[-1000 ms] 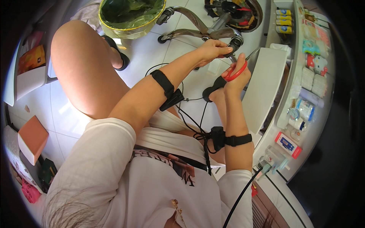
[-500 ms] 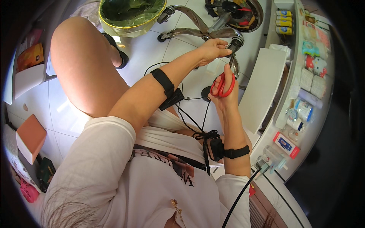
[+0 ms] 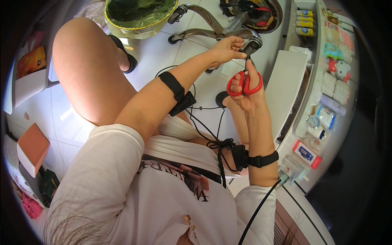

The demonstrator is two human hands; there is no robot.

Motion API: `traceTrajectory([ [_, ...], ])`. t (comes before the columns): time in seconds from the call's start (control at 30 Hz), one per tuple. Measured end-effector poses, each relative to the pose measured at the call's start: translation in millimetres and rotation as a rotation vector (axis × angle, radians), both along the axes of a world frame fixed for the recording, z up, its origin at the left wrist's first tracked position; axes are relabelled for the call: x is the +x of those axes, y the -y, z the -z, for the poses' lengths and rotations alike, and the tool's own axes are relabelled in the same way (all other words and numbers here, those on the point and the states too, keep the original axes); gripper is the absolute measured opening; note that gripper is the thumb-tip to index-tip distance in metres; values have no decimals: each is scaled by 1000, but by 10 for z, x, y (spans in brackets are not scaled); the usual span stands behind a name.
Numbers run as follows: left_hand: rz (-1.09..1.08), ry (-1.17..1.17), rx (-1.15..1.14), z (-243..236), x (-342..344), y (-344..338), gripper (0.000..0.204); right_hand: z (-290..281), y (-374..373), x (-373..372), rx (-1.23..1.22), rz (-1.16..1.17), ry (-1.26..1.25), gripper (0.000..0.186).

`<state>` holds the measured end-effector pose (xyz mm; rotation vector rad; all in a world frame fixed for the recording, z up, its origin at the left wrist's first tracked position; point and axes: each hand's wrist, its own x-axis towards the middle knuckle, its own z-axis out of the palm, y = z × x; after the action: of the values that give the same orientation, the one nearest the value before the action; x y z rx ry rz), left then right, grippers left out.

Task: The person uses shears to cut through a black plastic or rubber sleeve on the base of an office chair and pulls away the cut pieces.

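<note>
My right hand grips red-handled scissors, with thumb and fingers through the loops. Their dark blades point away from me, with the tips against a dark caster at the end of a chrome chair base. From the left, my left hand reaches the same caster. Its curved fingers are at the caster's upper side and its thumb is below, close to the blade tips. Whether anything thin lies between those fingertips is too small to make out.
A lined bin with a yellow rim stands at the far left. On the right, a white shelf unit holds yellow cans, packets and bottles. Black cables run between my arm straps. A round chair part lies beyond the base.
My right hand and the scissors have turned more upright and shifted slightly right, so both red loops face me. My left hand has moved slightly up and left beside the caster.
</note>
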<state>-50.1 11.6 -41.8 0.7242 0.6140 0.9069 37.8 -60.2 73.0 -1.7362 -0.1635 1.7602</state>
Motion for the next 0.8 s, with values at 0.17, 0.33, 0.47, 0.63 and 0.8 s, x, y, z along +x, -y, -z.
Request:
traceTrajectory([
  [0.17,12,-105,17,-53,-30,-14,64,76,4,-150,72,11,206,49],
  [0.33,28,-123,3,-55,-34,-47,64,162,22,-231,147,-34,426,49],
  [0.47,38,-90,-60,-65,6,-28,63,237,12,-197,231,-30,545,48],
  [0.63,18,-31,-98,-12,26,-15,60,195,11,-176,394,5,673,50],
  [0.8,24,34,-114,6,37,-5,55,191,140,-18,361,-35,670,49],
])
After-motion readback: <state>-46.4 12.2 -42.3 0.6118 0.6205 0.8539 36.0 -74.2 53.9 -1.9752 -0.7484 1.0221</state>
